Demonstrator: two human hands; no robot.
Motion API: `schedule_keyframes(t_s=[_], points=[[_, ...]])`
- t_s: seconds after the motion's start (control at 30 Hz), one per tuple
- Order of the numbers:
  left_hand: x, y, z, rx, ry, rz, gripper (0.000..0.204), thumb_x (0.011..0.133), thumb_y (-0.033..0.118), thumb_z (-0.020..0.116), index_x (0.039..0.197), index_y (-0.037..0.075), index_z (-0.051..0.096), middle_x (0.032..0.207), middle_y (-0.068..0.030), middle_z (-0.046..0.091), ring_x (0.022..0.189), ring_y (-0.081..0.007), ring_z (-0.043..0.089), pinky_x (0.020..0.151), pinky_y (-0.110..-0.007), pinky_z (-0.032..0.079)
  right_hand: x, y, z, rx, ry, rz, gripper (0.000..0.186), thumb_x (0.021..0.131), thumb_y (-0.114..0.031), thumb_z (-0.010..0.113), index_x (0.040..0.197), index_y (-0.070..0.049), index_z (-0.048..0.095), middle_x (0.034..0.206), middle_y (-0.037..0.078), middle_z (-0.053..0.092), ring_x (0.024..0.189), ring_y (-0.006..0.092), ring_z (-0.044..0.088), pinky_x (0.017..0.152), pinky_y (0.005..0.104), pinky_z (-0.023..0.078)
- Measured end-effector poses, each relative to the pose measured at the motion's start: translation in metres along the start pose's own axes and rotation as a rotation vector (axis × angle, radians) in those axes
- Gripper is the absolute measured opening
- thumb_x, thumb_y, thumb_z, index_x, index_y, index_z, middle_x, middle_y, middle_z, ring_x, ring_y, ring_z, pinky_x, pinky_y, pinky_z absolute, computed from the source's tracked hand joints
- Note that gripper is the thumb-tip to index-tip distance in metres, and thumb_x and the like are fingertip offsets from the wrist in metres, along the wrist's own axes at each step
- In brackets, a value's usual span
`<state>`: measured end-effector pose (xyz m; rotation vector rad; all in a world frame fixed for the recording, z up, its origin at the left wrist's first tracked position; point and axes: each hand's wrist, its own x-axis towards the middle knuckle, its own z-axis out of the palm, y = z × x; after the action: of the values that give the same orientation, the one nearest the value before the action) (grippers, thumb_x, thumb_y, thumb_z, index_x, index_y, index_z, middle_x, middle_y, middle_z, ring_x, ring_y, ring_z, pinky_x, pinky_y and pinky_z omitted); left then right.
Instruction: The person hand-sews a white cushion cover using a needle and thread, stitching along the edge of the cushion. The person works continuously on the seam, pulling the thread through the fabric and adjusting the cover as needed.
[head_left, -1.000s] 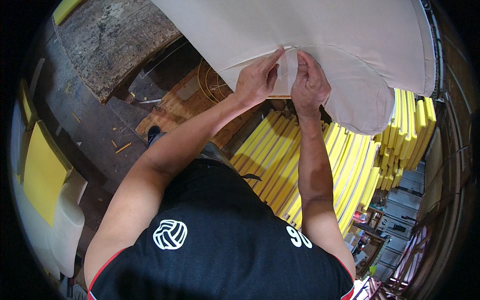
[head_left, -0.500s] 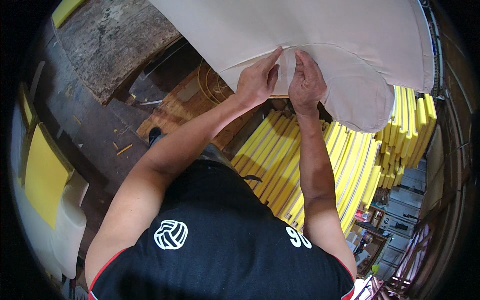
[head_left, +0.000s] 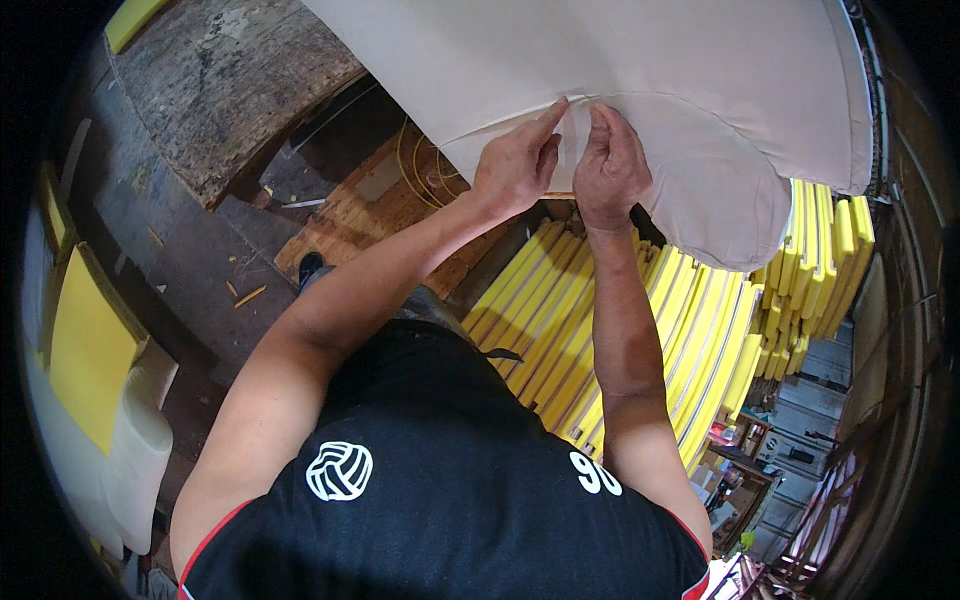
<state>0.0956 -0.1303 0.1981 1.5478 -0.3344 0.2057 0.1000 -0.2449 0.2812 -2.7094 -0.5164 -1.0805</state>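
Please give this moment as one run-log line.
left hand: at seam on pale fabric | right hand: at same seam | nearby: yellow panels in a row

The pale cloth piece (head_left: 690,50) has a curved seam (head_left: 692,101) and rounded lobe (head_left: 720,212).

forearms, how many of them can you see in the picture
2: the left forearm slants up over the wooden board and floor; the right forearm runs up in front of the yellow pieces. Both lead to the pale fabric. No others show.
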Motion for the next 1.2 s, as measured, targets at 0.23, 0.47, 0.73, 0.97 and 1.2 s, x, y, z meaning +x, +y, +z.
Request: schedule_keyframes(t_s=[0.23, 0.47, 0.73, 0.97, 1.2], points=[[0.0, -0.012, 0.007, 0.062, 0.112, 0.16, 0.059, 0.095, 0.01, 0.06, 0.152, 0.006, 0.045, 0.095, -0.0209, 0.069, 0.084, -0.0389, 0.069, 0.073, -0.048, 0.056, 0.005, 0.0, 0.001, 0.057, -0.018, 0.062, 0.012, 0.101, -0.007, 0.064, 0.109, -0.002, 0.071, 0.096, 0.014, 0.076, 0.09, 0.0249, 0.075, 0.08, 0.0345, 0.06], [0.0, -0.009, 0.003, 0.077, 0.08, 0.13, 0.059, 0.095, 0.011, 0.06, 0.153, 0.006, 0.045, 0.095, -0.0199, 0.069, 0.082, -0.0384, 0.069, 0.073, -0.047, 0.056, 0.012, -0.001, -0.006, 0.093, -0.128, 0.184, 0.013, 0.099, -0.01, 0.064, 0.109, -0.004, 0.071, 0.1, 0.017, 0.074, 0.093, 0.0347, 0.073, 0.08, 0.0409, 0.058], [0.0, -0.007, 0.0, 0.073, 0.057, 0.086, 0.06, 0.095, 0.011, 0.06, 0.153, 0.008, 0.045, 0.1, -0.021, 0.07, 0.085, -0.0393, 0.069, 0.074, -0.048, 0.056, 0.01, 0.0, -0.005, 0.11, -0.101, 0.015, 0.016, 0.096, 0.001, 0.067, 0.112, 0.0, 0.07, 0.102, 0.013, 0.076, 0.094, 0.0219, 0.076, 0.084, 0.032, 0.06], [0.001, -0.003, -0.001, 0.077, 0.011, 0.058, 0.06, 0.095, 0.011, 0.06, 0.154, 0.008, 0.043, 0.102, -0.0222, 0.07, 0.088, -0.0404, 0.069, 0.076, -0.048, 0.057, 0.019, -0.002, -0.013, 0.152, -0.18, 0.249, 0.016, 0.1, -0.013, 0.064, 0.109, -0.001, 0.07, 0.1, 0.017, 0.075, 0.094, 0.0338, 0.073, 0.083, 0.0384, 0.057], [0.0, -0.006, 0.002, 0.082, 0.038, 0.08, 0.06, 0.097, 0.011, 0.058, 0.154, 0.008, 0.042, 0.109, -0.0245, 0.07, 0.091, -0.0407, 0.07, 0.077, -0.049, 0.057, 0.035, -0.018, -0.023, 0.293, -0.282, 0.464, 0.026, 0.104, -0.02, 0.057, 0.113, 0.0, 0.07, 0.099, 0.016, 0.075, 0.094, 0.0303, 0.073, 0.084, 0.0377, 0.056]])
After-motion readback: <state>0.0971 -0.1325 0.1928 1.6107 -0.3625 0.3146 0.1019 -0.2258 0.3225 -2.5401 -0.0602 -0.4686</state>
